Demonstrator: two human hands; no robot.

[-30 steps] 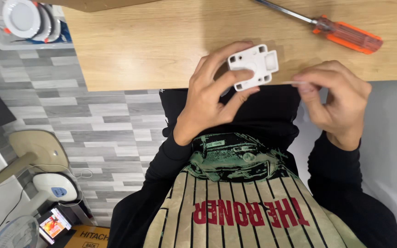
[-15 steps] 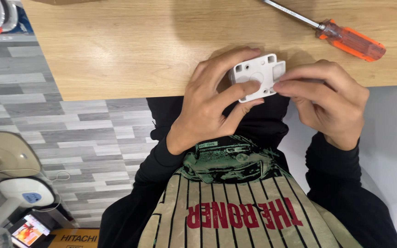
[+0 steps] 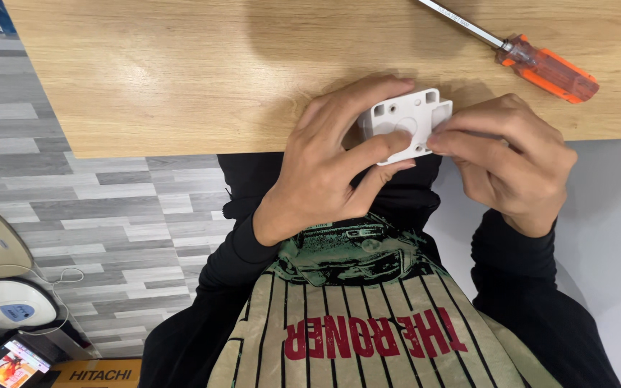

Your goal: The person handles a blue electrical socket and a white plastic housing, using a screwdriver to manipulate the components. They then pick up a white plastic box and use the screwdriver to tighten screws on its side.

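A small white plastic square part (image 3: 410,122) with corner holes is held over the near edge of the wooden table (image 3: 181,79). My left hand (image 3: 332,165) grips it, thumb pressed across its face and fingers behind it. My right hand (image 3: 512,162) pinches its right edge with closed fingertips; whether something small is between those fingers is hidden. Both hands meet at the part, just above my lap.
A screwdriver (image 3: 533,61) with an orange handle and steel shaft lies on the table at the upper right. Grey plank floor is on the left, with a beige and white appliance (image 3: 1,287) and a small screen (image 3: 12,363) at the lower left.
My right hand has moved in from the right and now touches the white part's edge. The view has shifted, so the white items at the table's top left corner have slid out of view.
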